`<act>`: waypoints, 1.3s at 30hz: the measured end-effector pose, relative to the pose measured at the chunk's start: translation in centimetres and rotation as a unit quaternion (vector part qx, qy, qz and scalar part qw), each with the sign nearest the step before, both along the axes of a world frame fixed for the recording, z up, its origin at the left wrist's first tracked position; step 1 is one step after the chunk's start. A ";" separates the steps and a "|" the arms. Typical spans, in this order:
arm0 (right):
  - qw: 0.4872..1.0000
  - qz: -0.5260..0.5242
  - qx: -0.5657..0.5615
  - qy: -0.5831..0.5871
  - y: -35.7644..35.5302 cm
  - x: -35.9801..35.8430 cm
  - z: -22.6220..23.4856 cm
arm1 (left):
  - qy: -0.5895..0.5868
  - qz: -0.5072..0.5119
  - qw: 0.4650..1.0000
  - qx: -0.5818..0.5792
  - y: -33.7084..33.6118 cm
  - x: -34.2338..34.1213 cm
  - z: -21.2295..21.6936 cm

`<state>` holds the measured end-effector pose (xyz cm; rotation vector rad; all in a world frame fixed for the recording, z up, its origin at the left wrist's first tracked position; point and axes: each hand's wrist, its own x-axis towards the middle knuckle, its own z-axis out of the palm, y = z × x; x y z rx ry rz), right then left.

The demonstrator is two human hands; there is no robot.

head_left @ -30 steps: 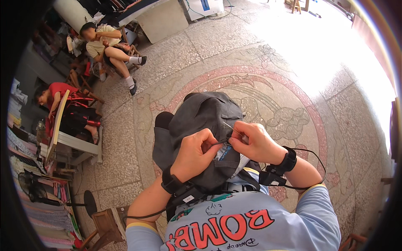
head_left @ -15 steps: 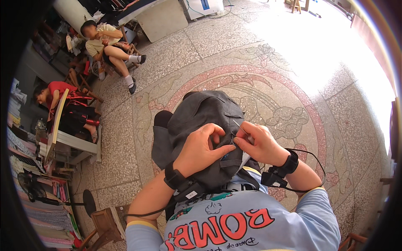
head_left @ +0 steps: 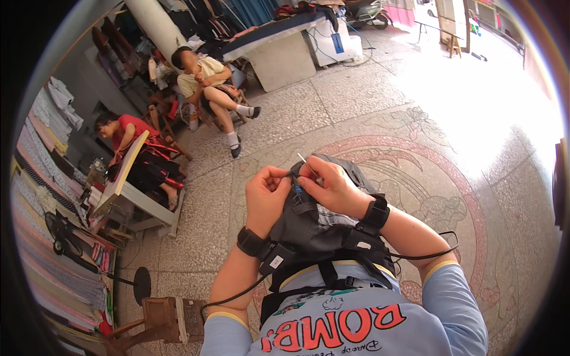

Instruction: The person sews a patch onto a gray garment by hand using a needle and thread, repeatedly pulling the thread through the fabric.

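Cloth (head_left: 300,228), dark grey and bunched, sits at the centre of the frame, just above the pale blue shirt (head_left: 415,338) of the person wearing the camera. Both hands are over its upper part, close together, with their fingertips nearly meeting. The left hand (head_left: 265,193) pinches a fold of it between thumb and forefinger. The right hand (head_left: 333,188), just beside it, is closed around a thin pale tool (head_left: 301,158), whose slim end pokes out toward the top of the frame, clear of the fabric; whether this thumb also grips the fold, I cannot tell. A small blue patch (head_left: 295,191) shows between the hands, and a lighter lining (head_left: 331,218) shows below the right hand. The work looks to be partway through: the fold is gathered and the tool is ready in the fingers, but the spot is not yet let go, so some handling there is probably left. How much is finished cannot be judged, because the fingers cover the spot. At the upper left, one person in red (head_left: 133,132) bends over a table, and another in a cream top (head_left: 209,71) sits nearby.
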<state>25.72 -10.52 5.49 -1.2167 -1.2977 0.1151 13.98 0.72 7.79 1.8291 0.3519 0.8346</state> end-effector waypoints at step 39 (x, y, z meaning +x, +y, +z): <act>0.920 0.062 -0.337 0.188 -11.6 -3.4 -4.3 | 0.024 -0.058 0.993 0.099 -6.5 -1.7 -8.7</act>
